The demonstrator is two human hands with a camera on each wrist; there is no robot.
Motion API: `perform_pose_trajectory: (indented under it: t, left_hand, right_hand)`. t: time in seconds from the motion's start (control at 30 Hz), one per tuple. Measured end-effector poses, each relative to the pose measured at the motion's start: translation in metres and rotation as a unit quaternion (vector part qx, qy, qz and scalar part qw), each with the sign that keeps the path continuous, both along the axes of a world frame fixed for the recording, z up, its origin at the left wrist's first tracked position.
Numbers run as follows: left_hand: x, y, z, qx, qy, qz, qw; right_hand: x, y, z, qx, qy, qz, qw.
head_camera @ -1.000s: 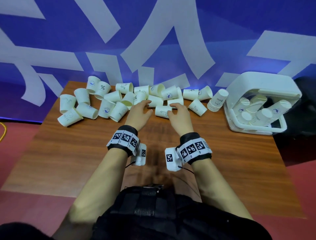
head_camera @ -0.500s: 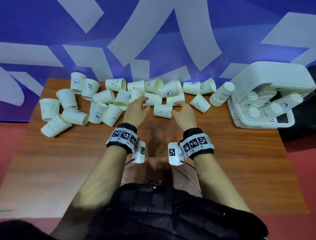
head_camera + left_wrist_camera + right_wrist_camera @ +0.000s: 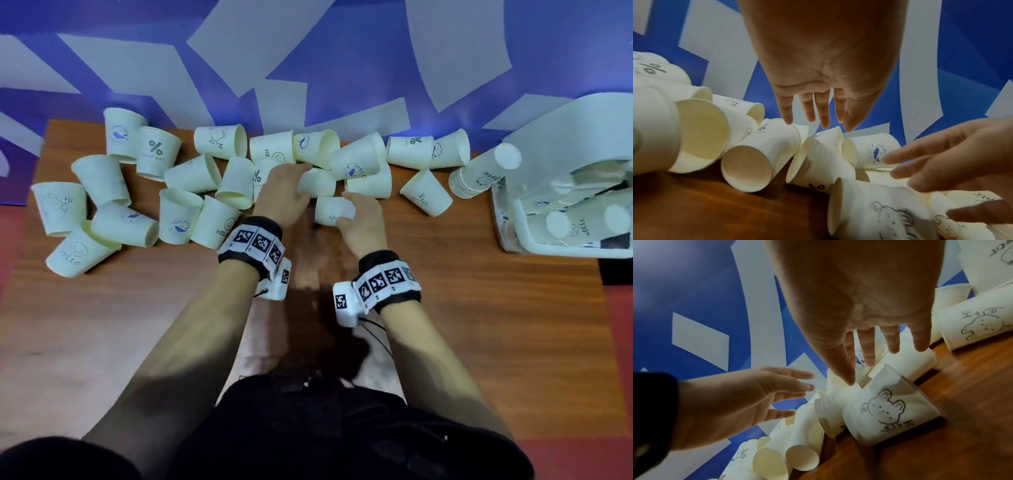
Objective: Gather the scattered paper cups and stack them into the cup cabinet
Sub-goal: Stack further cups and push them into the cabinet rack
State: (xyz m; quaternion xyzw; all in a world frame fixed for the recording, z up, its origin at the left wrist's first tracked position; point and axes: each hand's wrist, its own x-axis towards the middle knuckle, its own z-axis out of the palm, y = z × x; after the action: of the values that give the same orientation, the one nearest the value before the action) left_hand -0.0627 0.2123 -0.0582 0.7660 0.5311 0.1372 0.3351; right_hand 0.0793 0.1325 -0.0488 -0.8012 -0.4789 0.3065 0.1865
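Seen from the head camera, a person leans over a wooden desk (image 3: 479,325) with both arms stretched forward. Dozens of white paper cups (image 3: 185,212) lie scattered on their sides in a band along the far edge of the desk, against a blue and white wall.

The right hand (image 3: 363,219) reaches for one tipped cup printed with a bear (image 3: 330,210), the nearest of the pile. Its fingers (image 3: 920,340) are spread and nearly straight above that cup; the thumb tip seems to touch its rim, but nothing is gripped yet. The left hand (image 3: 281,195) hangs just beside it over a neighbouring plain cup (image 3: 317,183), fingers (image 3: 809,110) straight and slightly apart, holding nothing. Taking one cup per hand probably allows one to be slid into the other.

At the far right stands the white cup cabinet (image 3: 568,192), already holding several cup stacks laid at a slant. A short stack of nested cups (image 3: 483,174) leans by its opening, likely waiting to go in.
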Motion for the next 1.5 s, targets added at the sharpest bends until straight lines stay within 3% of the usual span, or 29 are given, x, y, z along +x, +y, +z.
perform_pose_trajectory:
  t: [0.2, 0.5, 0.6, 0.73, 0.93, 1.13, 1.3, 1.5]
  left_hand:
    - [0.007, 0.026, -0.008, -0.037, 0.057, -0.031, 0.997]
    - [0.014, 0.019, -0.026, -0.035, 0.112, -0.054, 0.992]
    - [0.018, 0.009, -0.024, -0.07, 0.158, -0.071, 0.982]
    - [0.016, -0.008, -0.021, -0.123, 0.197, -0.076, 0.97]
    - [-0.008, -0.035, 0.005, -0.115, 0.092, 0.034, 0.988]
    - [-0.023, -0.064, 0.043, -0.088, -0.103, 0.166, 0.977]
    - [-0.019, -0.09, 0.074, -0.079, -0.207, 0.152, 0.963]
    - [0.003, -0.12, 0.095, -0.043, -0.215, 0.112, 0.969]
  right_hand:
    - [-0.001, 0.011, -0.021, -0.073, -0.028, 0.022, 0.997]
    - [-0.006, -0.004, -0.025, -0.168, -0.031, 0.002, 0.985]
    - [0.001, -0.011, -0.022, -0.203, -0.003, 0.0, 0.979]
    - [0.01, -0.025, -0.011, -0.175, 0.072, -0.067, 0.98]
    - [0.013, -0.041, 0.018, -0.052, 0.157, -0.137, 0.977]
    - [0.009, -0.056, 0.059, 0.103, 0.298, -0.144, 0.938]
    - [0.016, -0.076, 0.088, 0.168, 0.327, -0.13, 0.921]
    - [0.031, -0.102, 0.107, 0.215, 0.318, -0.208, 0.9]
